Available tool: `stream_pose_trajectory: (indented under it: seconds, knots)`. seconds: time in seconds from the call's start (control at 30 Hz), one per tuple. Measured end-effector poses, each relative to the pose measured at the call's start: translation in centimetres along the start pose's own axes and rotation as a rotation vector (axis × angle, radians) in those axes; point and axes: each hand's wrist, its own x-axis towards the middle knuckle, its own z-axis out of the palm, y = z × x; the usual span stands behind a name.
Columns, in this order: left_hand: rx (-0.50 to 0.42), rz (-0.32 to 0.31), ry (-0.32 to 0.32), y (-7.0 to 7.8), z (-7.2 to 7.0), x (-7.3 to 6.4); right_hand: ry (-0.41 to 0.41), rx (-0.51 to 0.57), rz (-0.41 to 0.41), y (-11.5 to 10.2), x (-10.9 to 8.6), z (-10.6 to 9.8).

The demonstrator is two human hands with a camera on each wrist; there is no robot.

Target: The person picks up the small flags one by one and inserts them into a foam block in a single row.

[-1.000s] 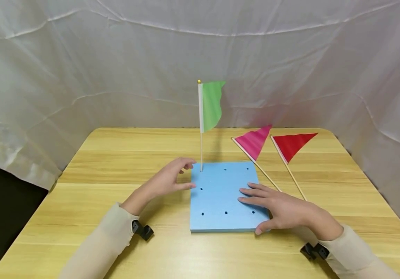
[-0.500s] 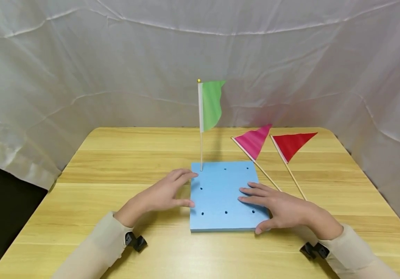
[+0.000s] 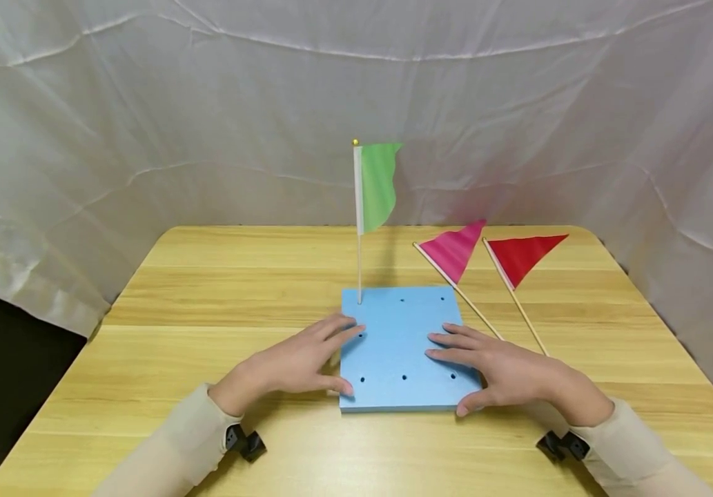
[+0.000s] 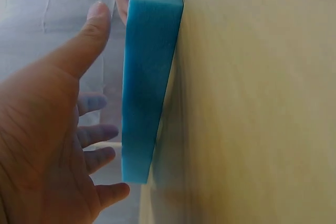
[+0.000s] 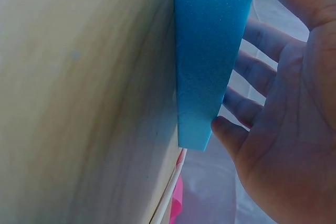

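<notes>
A blue foam board (image 3: 393, 352) with small holes lies flat on the table. Upright in its back left hole stands a green flag (image 3: 377, 190) on a thin stick. My left hand (image 3: 306, 355) has spread fingers reaching over the board's left edge; in the left wrist view that hand (image 4: 47, 129) holds nothing, beside the board's side (image 4: 149, 72). On the right, the fingers of my right hand (image 3: 508, 373) lie extended over the board's edge, thumb at the front right corner. The right wrist view shows the right palm (image 5: 294, 114) facing the board's side (image 5: 210, 51).
A pink flag (image 3: 455, 252) and a red flag (image 3: 524, 259) lie on the wooden table (image 3: 219, 276) to the right, sticks slanting toward my right hand. Pale cloth (image 3: 269, 124) hangs around the back and sides. A black area (image 3: 8, 386) shows at the lower left.
My left hand has come away from near the flag stick's base, moving toward me along the board's left edge, its fingers now over that edge. My right hand has stayed put.
</notes>
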Motion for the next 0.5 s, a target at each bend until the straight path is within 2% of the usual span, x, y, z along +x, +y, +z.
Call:
stream_pose_trajectory:
  seconds: [0.5]
  knots:
    - [-0.004, -0.019, -0.076, 0.19, 0.30, -0.08, -0.002, 0.009, 0.006, -0.04, 0.11, -0.05]
